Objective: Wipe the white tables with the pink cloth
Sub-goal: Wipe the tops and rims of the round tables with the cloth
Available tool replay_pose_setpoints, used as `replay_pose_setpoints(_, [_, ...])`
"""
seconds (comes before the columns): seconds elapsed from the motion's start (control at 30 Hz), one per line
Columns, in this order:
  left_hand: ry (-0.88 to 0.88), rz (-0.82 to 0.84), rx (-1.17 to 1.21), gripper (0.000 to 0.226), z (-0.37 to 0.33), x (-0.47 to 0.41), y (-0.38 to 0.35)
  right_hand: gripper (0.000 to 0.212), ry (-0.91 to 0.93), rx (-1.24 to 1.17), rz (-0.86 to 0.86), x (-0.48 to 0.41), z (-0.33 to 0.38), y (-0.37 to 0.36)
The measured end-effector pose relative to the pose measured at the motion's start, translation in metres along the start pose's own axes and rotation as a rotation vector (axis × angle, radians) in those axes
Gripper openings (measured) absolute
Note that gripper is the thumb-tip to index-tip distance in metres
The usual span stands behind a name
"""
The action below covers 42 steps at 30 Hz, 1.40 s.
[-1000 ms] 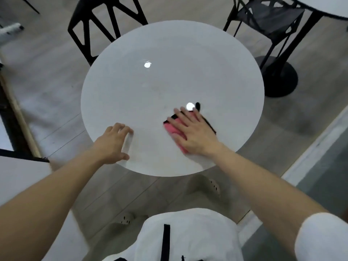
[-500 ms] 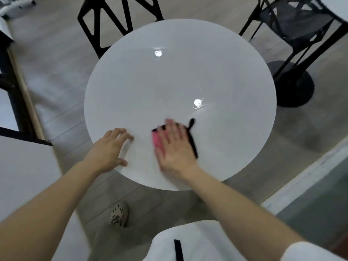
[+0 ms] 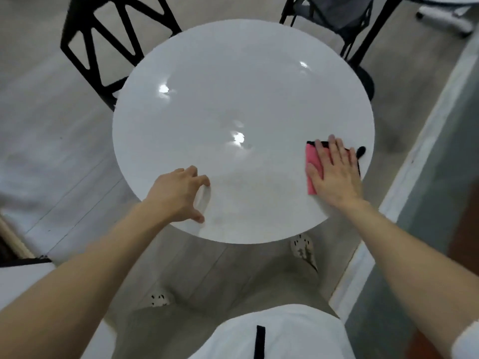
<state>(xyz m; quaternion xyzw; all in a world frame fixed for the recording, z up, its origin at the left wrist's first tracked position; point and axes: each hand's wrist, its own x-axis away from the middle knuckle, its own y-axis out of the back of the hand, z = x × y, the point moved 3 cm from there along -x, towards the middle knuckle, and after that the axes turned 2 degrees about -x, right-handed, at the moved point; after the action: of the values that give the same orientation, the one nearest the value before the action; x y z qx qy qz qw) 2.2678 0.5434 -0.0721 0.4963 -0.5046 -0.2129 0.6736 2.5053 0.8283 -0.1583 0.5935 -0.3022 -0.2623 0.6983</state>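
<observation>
While your right hand (image 3: 334,172) lies flat and open on the pink cloth (image 3: 312,161), pressing it to the white table (image 3: 233,99) near the right rim, your left hand (image 3: 178,195) rests with curled fingers on the near-left edge, gripping nothing, seemingly to brace the top. From the head view, the cloth's black-trimmed edge and loop sit just beside the rim. Sweep further right and, I judge, the cloth could slide off the edge and drop to the floor. Lean hard on that side and the pedestal top may tip. A black chair (image 3: 108,45) stands behind.
</observation>
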Motion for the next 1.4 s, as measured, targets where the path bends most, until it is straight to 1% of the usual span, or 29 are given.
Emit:
replay_pose_setpoints(0.03, [-0.039, 0.011, -0.01, 0.097, 0.004, 0.0, 0.0, 0.075, -0.119, -0.012, -0.041, 0.013, 0.019, -0.006])
replay_pose_setpoints(0.07, [-0.062, 0.015, -0.01, 0.097, 0.008, 0.003, 0.0, 0.075, -0.197, -0.036, -0.078, 0.031, 0.051, -0.011])
replay_pose_setpoints(0.1, [-0.07, 0.016, -0.003, 0.096, 0.012, 0.007, -0.001, 0.073, -0.216, -0.061, -0.105, 0.051, 0.091, -0.017])
replay_pose_setpoints(0.13, [-0.071, 0.017, 0.008, 0.093, 0.016, 0.01, -0.002, 0.07, -0.177, -0.091, -0.114, 0.069, 0.137, -0.025])
replay_pose_setpoints(0.2, [-0.069, 0.007, 0.039, 0.083, 0.028, 0.015, -0.003, 0.066, -0.009, -0.127, -0.069, 0.097, 0.227, -0.037])
replay_pose_setpoints(0.27, [-0.053, -0.03, 0.046, 0.078, 0.041, 0.017, -0.006, 0.065, 0.128, -0.129, -0.004, 0.111, 0.282, -0.044])
replay_pose_setpoints(0.33, [-0.004, -0.048, 0.027, 0.082, 0.055, 0.018, -0.009, 0.066, 0.255, -0.138, 0.018, 0.109, 0.281, -0.046])
replay_pose_setpoints(0.4, [0.084, -0.041, 0.039, 0.096, 0.069, 0.013, -0.014, 0.067, 0.412, -0.107, 0.008, 0.104, 0.243, -0.042])
replay_pose_setpoints(0.43, [0.133, -0.026, 0.053, 0.105, 0.075, 0.01, -0.016, 0.068, 0.443, -0.076, 0.008, 0.095, 0.214, -0.036])
replay_pose_setpoints(0.47, [0.175, -0.006, 0.072, 0.112, 0.08, 0.007, -0.018, 0.069, 0.416, -0.051, 0.005, 0.082, 0.181, -0.03])
replay_pose_setpoints(0.57, [0.232, 0.024, 0.129, 0.122, 0.087, 0.002, -0.025, 0.072, 0.115, -0.019, -0.013, 0.021, 0.09, -0.013])
replay_pose_setpoints(0.63, [0.265, 0.005, 0.166, 0.122, 0.087, 0.002, -0.025, 0.075, -0.058, -0.006, -0.056, -0.011, 0.086, -0.007])
replay_pose_setpoints(0.67, [0.285, -0.007, 0.188, 0.123, 0.087, 0.003, -0.024, 0.076, -0.092, -0.015, -0.071, -0.017, 0.104, -0.008])
replay_pose_setpoints(0.7, [0.309, -0.013, 0.21, 0.126, 0.086, 0.002, -0.024, 0.075, -0.052, -0.026, -0.085, -0.014, 0.131, -0.011])
replay_pose_setpoints(0.73, [0.332, -0.015, 0.231, 0.129, 0.086, 0.002, -0.024, 0.073, 0.076, -0.035, -0.086, -0.004, 0.163, -0.017])
replay_pose_setpoints(0.77, [0.353, -0.007, 0.254, 0.131, 0.086, 0.001, -0.025, 0.071, 0.271, -0.048, -0.057, 0.012, 0.197, -0.023])
replay_pose_setpoints(0.83, [0.388, -0.001, 0.312, 0.135, 0.087, -0.001, -0.029, 0.067, 0.674, -0.063, 0.072, 0.053, 0.248, -0.033])
replay_pose_setpoints(0.87, [0.408, -0.004, 0.344, 0.136, 0.087, -0.001, -0.032, 0.067, 0.837, -0.053, 0.13, 0.067, 0.259, -0.035])
replay_pose_setpoints(0.93, [0.442, -0.002, 0.398, 0.136, 0.087, 0.0, -0.036, 0.066, 1.124, 0.01, 0.209, 0.067, 0.257, -0.031])
replay_pose_setpoints(1.0, [0.469, -0.001, 0.462, 0.138, 0.086, 0.002, -0.036, 0.062, 1.426, 0.07, 0.273, 0.033, 0.239, -0.027])
replay_pose_setpoints(1.03, [0.483, -0.002, 0.486, 0.139, 0.085, 0.002, -0.035, 0.061, 1.503, 0.082, 0.282, 0.005, 0.231, -0.024])
replay_pose_setpoints(1.07, [0.494, -0.003, 0.49, 0.139, 0.085, 0.001, -0.035, 0.06, 1.494, 0.086, 0.257, -0.031, 0.225, -0.019])
replay_pose_setpoints(1.1, [0.501, -0.003, 0.479, 0.139, 0.086, 0.0, -0.034, 0.06, 1.412, 0.078, 0.208, -0.072, 0.224, -0.013])
replay_pose_setpoints(1.17, [0.508, -0.01, 0.451, 0.139, 0.088, -0.001, -0.036, 0.062, 1.156, 0.068, 0.12, -0.151, 0.23, -0.002])
replay_pose_setpoints(1.23, [0.517, -0.018, 0.425, 0.137, 0.089, 0.001, -0.039, 0.064, 0.926, 0.065, 0.111, -0.199, 0.244, 0.0])
replay_pose_setpoints(1.3, [0.513, -0.023, 0.383, 0.136, 0.091, 0.004, -0.04, 0.066, 0.758, 0.015, 0.064, -0.197, 0.263, -0.008])
replay_pose_setpoints(1.33, [0.5, -0.024, 0.367, 0.135, 0.091, 0.005, -0.039, 0.066, 0.711, -0.002, 0.017, -0.176, 0.271, -0.012])
replay_pose_setpoints(1.37, [0.49, -0.03, 0.361, 0.136, 0.09, 0.007, -0.038, 0.067, 0.714, -0.015, -0.007, -0.144, 0.274, -0.016])
replay_pose_setpoints(1.4, [0.49, -0.038, 0.365, 0.138, 0.09, 0.01, -0.036, 0.067, 0.777, -0.023, -0.002, -0.103, 0.274, -0.02])
